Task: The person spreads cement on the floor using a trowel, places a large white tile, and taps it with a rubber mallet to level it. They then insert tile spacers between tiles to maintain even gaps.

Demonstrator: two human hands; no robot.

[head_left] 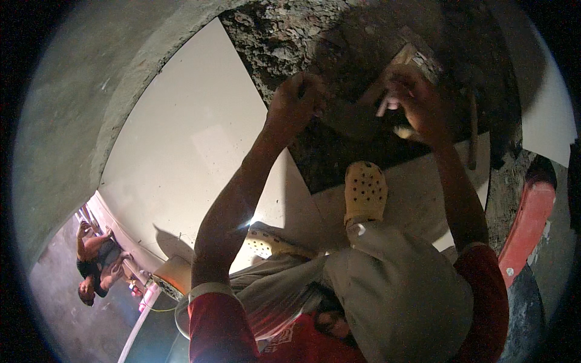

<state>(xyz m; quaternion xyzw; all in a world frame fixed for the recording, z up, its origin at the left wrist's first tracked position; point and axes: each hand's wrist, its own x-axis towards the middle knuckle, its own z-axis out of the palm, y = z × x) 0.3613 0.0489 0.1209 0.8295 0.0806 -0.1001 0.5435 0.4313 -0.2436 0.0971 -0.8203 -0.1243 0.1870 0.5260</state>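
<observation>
A large square tile, dark in shadow, is held tilted over a rough bed of grey mortar. My left hand grips the tile's left edge. On the right side, my right hand is closed on the tile near its pale upper corner. Below the tile a dark open patch of floor shows between the white laid tiles. My feet in yellow perforated clogs stand just below that patch.
A grey plastered wall curves along the left. A red long tool or board lies at the right by more mortar. Another person crouches at the far lower left beside a pale strip. A second clog rests on the white tiles.
</observation>
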